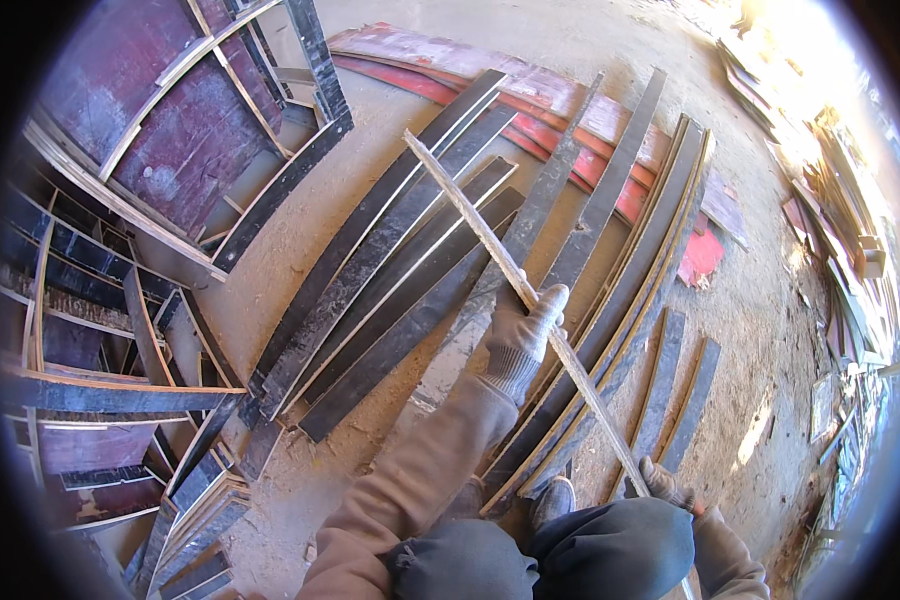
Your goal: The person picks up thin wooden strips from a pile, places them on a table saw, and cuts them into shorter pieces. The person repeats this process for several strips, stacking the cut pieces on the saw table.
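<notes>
A long, narrow wooden strip (466, 214) slants across the middle, from the upper left down toward my right knee. My left hand (530, 322), in a grey-white knit glove, is wrapped around it near its middle. Lower on the same strip, beside my knee, my right hand (666, 484) has its gloved fingers closed around it. Under the strip, several dark-faced planks (390, 250) lie side by side on the ground. A stack of long dark planks (620, 290) with pale edges lies right of my left hand.
Large framed panels (195, 150) with reddish faces and dark ribs stand at the left. Red and pinkish sheets (610, 110) lie beyond the planks. Two short dark boards (692, 400) rest near my right hand. Piled scrap boards (840, 250) line the far right.
</notes>
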A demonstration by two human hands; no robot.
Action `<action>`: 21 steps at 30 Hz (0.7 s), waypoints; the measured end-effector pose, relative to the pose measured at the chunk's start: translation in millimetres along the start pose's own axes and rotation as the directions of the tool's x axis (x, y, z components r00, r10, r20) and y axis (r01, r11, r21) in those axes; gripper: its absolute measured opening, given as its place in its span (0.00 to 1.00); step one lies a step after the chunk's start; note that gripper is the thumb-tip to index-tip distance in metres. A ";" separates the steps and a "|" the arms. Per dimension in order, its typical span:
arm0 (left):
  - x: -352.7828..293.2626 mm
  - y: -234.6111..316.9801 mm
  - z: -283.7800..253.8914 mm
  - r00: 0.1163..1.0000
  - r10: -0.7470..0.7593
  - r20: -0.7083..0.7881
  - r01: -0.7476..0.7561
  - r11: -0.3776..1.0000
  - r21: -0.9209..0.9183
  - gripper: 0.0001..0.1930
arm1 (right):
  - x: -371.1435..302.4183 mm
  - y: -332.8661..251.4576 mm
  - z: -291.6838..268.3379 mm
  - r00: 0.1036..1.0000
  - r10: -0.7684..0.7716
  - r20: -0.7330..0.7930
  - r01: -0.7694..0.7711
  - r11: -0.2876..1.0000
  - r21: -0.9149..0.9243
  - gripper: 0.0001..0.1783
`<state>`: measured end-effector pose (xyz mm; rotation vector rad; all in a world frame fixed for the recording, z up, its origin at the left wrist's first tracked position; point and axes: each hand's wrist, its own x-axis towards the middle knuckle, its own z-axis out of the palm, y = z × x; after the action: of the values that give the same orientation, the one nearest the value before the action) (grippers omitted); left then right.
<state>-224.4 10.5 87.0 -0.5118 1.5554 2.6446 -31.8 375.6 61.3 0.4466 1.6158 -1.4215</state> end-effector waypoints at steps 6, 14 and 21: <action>15.9 -2.2 1.6 0.974 0.163 -0.155 -0.122 0.962 0.244 0.27 | -43.1 110.0 -17.8 0.998 0.042 0.056 -0.013 0.897 -0.443 0.37; 62.5 -5.6 37.2 0.894 0.195 0.403 -0.390 0.782 0.487 0.27 | -102.6 139.1 40.4 0.926 0.111 -0.361 -0.252 0.893 -0.372 0.37; -82.7 -122.8 -16.3 0.765 0.061 0.641 -0.596 0.444 0.669 0.47 | 7.3 7.0 -19.6 0.574 -0.425 -0.700 0.133 0.892 -0.433 0.37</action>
<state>-118.5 69.4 0.4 0.6419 2.5615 1.4829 -37.9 393.4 49.8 0.6863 2.7190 -1.1736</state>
